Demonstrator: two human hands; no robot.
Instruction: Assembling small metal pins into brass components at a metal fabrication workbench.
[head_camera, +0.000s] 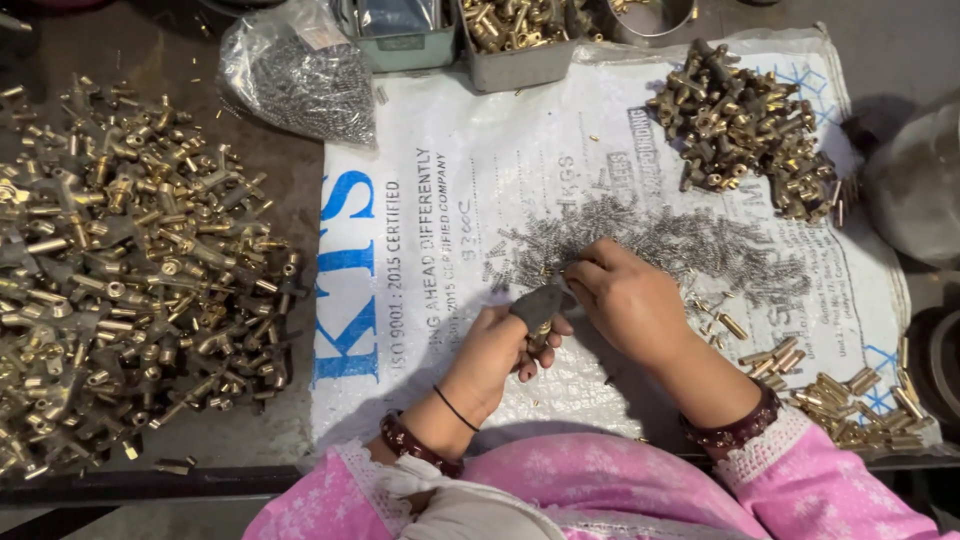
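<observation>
The left hand (495, 350) is closed around a small dark metal fitting (541, 303) with a brass end, and holds it just above the white woven sack (450, 180) that is spread over the table; the right hand (625, 300) has its fingers bent together, the fingertips touch the top of the fitting, and I cannot tell if a small part is pinched between them; the step in hand seems to be the assembly of one piece, where a little spring is put into the fitting; the next move, I think, calls for a fine and steady pinch, because the springs are thin and easy to drop; the scattered heap of small grey springs (680, 245) lies just beyond the right hand, so the reach is short; a big heap of brass fittings (130, 270) fills the left side, a darker heap of similar fittings (745, 125) lies at the far right, and a row of short brass pins (850, 400) lies near the right wrist; a clear bag of springs (300, 75) and grey metal trays (515, 40) stand at the far edge; nothing blocks the hands, but loose springs lie close to them.
</observation>
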